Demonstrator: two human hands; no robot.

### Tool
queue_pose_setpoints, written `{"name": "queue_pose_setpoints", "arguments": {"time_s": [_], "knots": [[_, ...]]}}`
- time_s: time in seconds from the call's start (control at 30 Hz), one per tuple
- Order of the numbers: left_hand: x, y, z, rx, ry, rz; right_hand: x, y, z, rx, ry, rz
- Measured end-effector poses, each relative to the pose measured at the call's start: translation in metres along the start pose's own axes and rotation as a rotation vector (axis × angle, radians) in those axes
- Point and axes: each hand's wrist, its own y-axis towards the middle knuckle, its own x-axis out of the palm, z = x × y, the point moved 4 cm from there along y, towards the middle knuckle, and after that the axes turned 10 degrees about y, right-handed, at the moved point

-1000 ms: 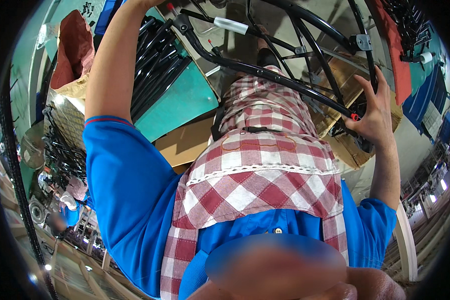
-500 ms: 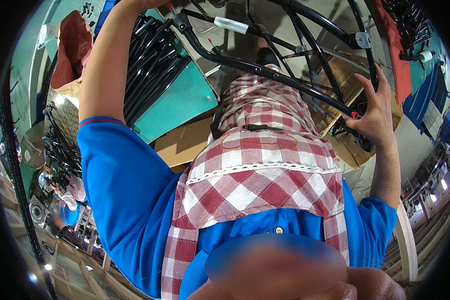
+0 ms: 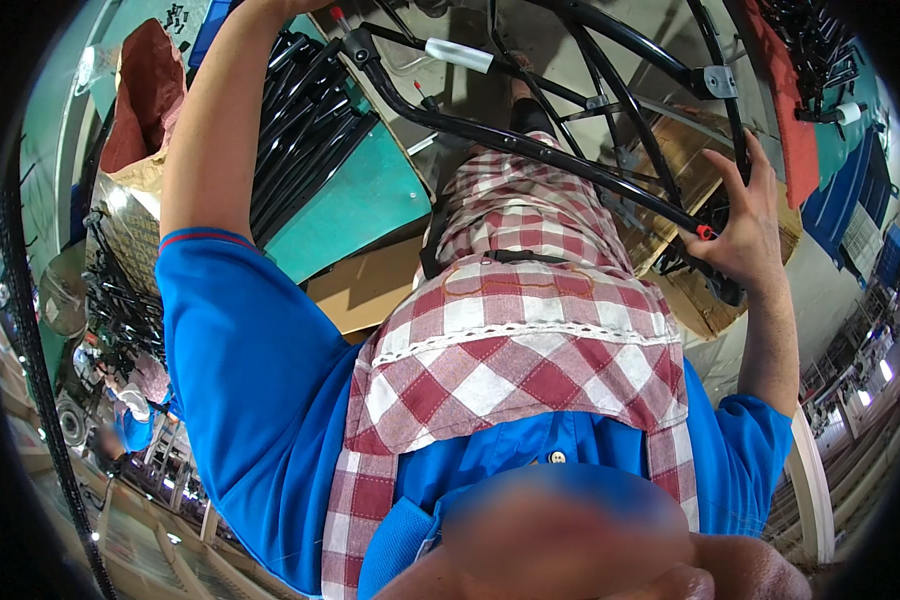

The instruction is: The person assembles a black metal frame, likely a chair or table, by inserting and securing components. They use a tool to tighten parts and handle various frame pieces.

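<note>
A black metal tube frame point(image 3: 530, 150) with red end caps and a silver bracket hangs in front of me, above my red-and-white checked apron point(image 3: 520, 340) and blue shirt. My right hand point(image 3: 740, 225) grips the frame's right side, fingers stretched up along a tube and thumb by a red cap. My left arm point(image 3: 210, 140) reaches up toward the frame's left corner. Its hand is cut off by the picture's top edge.
A pile of black metal tubes point(image 3: 300, 130) lies at the left on a teal surface point(image 3: 360, 205), beside a brown sack point(image 3: 140, 95). Cardboard point(image 3: 365, 285) sits under the frame. Red sheet material point(image 3: 785, 115) and blue crates point(image 3: 855, 195) are at the right.
</note>
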Motion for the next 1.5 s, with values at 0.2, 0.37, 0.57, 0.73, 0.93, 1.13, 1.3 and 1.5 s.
{"name": "queue_pose_setpoints", "arguments": {"time_s": [0.2, 0.37, 0.57, 0.73, 0.93, 1.13, 1.3, 1.5], "knots": [[0.013, 0.005, -0.014, -0.077, -0.037, -0.035, 0.001, -0.004, 0.0, -0.008, -0.009, 0.017], [0.008, 0.008, 0.004, -0.119, -0.043, -0.053, 0.0, -0.007, 0.006, -0.021, 0.006, 0.052], [0.009, 0.028, 0.007, 0.099, 0.098, 0.28, -0.008, 0.008, 0.022, -0.026, 0.041, 0.024], [-0.012, 0.018, 0.017, 0.063, 0.002, 0.336, -0.013, 0.006, 0.023, -0.027, 0.085, 0.015], [-0.025, -0.026, 0.053, 0.238, -0.176, 0.294, -0.031, -0.021, 0.013, -0.063, 0.085, 0.04], [0.07, -0.089, 0.047, 0.43, -0.154, 0.535, -0.001, -0.045, 0.003, 0.004, 0.063, -0.124], [0.078, -0.108, 0.052, 0.336, -0.131, 0.377, -0.001, -0.037, 0.043, 0.088, 0.908, -0.297], [0.044, -0.142, 0.064, 0.392, -0.058, 0.441, 0.063, 0.001, 0.066, 0.386, 1.003, -0.209]]}}
